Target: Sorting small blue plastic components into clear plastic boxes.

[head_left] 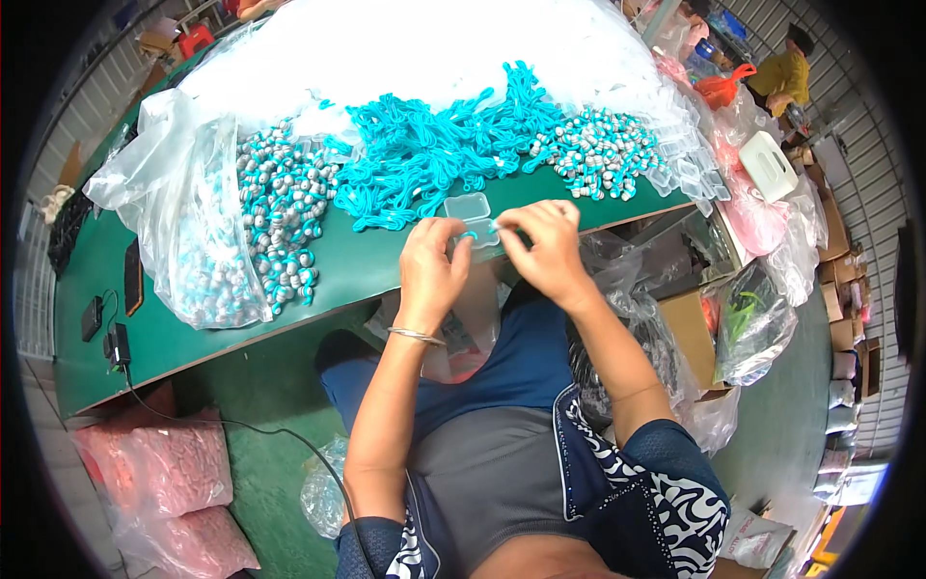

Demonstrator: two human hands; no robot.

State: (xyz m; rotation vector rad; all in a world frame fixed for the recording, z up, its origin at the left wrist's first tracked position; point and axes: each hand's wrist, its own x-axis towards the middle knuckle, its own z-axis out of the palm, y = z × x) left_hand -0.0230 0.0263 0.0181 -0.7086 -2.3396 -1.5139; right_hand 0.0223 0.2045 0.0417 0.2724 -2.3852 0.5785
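A small clear plastic box (467, 206) lies with its lid raised at the near edge of the green table, between my hands. My left hand (431, 267) is at the box's left side, thumb and fingertips closed on a small turquoise piece (471, 234). At the right side, my right hand (548, 249) pinches another small turquoise bit (495, 227) over the box rim. The exact shape of both pieces is too small to make out. Just beyond lies a heap of turquoise looped cords (424, 159).
Grey-and-turquoise plugs lie in a left pile (280, 207) and a right pile (603, 150). A clear bag (193, 222) with more stands left. Clear boxes (690, 159) are heaped right. A phone (133, 278) and cable lie left; pink bags (178, 463) are on the floor.
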